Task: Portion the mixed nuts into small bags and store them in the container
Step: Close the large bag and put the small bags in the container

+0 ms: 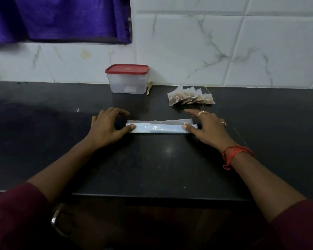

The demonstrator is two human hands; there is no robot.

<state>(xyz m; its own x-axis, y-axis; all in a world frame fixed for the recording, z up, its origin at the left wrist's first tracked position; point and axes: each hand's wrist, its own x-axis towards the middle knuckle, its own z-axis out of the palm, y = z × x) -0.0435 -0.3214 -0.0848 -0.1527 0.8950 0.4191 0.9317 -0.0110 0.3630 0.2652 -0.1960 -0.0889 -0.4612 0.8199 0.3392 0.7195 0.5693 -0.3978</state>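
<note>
Across the middle of the frame, on the black worktop (pixel 152 163), I see a long folded plastic bag (pixel 159 128) lying flat, running left to right. The left hand (pixel 105 128) takes its left end: the thumb lies on the near fold and the curled fingers arch over to the far edge, so that grip is closed on the bag's end. The right hand (pixel 206 126) is at the other end, thumb pressing down on the fold, fingers stretched out and spread over the worktop, so that grip is loose and flat, not closed. It has a ring (pixel 201 113) on one finger and orange thread (pixel 235 152) wound around the wrist.

Just above the right hand, a fanned heap of small bags of mixed nuts (pixel 191 98) lies on the worktop, apart from the fingers. Left of them, at upper centre against the marbled tile wall (pixel 224 51), stands the clear container (pixel 127 83) with its red lid (pixel 127 69) on. A small wooden spoon (pixel 149 88) leans just beside its right wall. A purple curtain (pixel 58 18) hangs at upper left.
</note>
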